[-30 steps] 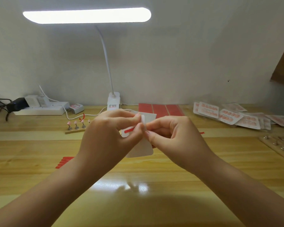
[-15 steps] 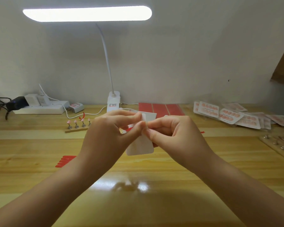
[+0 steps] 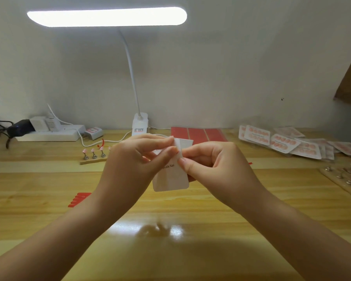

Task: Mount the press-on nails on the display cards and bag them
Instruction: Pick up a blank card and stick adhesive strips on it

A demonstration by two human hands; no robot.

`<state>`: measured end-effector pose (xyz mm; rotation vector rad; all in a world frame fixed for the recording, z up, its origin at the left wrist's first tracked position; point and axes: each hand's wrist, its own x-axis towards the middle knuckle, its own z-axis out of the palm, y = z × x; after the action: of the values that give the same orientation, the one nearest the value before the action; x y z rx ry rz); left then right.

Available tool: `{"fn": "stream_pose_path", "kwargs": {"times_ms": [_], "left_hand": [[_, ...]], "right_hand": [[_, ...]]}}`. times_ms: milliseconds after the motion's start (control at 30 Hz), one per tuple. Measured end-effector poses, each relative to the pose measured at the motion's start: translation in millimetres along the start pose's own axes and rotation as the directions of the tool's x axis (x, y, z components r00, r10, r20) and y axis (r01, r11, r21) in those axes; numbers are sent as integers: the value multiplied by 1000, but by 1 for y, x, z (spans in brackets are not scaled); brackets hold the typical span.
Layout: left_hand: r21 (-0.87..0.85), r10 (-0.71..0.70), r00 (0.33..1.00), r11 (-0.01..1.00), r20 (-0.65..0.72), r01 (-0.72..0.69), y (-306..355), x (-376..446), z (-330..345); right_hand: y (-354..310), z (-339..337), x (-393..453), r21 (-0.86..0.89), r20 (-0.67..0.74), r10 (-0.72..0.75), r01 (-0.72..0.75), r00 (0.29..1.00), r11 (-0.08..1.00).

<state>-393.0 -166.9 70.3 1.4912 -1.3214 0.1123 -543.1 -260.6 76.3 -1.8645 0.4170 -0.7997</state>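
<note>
I see the wooden bench (image 3: 49,203) spread wide under a long lamp (image 3: 106,16), whose head hangs over the middle so the light falls right where the work goes on, judging by the glare on the wood near me. Along the back right lies a heap of bagged cards (image 3: 280,141) carrying pink nails, pushed out of the way, which I take to be the finished pile. Behind the work, flat red sheets (image 3: 199,133) sit within easy reach, probably adhesive stock. At the back left a power strip (image 3: 49,133) stays close to the wall with its cables. Left of centre, a wooden strip with nails on stands (image 3: 93,156) waits close by, I think so each nail can be picked off singly; a second such board (image 3: 344,177) lies at the right edge. A fan of red strips (image 3: 78,199) rests near my left forearm. Both hands are raised together above the bench, holding the white display card (image 3: 171,179) up toward the light. My left hand (image 3: 134,167) pinches its upper edge between thumb and forefinger, steadying it, while my right hand (image 3: 213,165) pinches at the same top corner, seemingly working a thin red sliver (image 3: 177,152) that is too small to identify
</note>
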Motion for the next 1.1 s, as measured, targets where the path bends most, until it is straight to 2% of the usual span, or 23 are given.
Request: {"fn": "stream_pose_path", "kwargs": {"times_ms": [233, 567, 967, 1100], "left_hand": [[-118, -31, 999, 993, -8, 30, -2, 2, -1], [-121, -40, 999, 992, 5, 40, -1, 2, 2], [-15, -6, 1000, 1000, -30, 6, 0, 1, -2], [103, 41, 998, 994, -54, -35, 1, -1, -1]], "right_hand": [[1, 2, -1, -74, -7, -36, 36, 999, 997], [4, 0, 1, -52, -2, 2, -2, 1000, 999], [2, 1, 0, -62, 9, -39, 39, 999, 997], [2, 1, 0, -15, 25, -39, 39, 999, 999]]}}
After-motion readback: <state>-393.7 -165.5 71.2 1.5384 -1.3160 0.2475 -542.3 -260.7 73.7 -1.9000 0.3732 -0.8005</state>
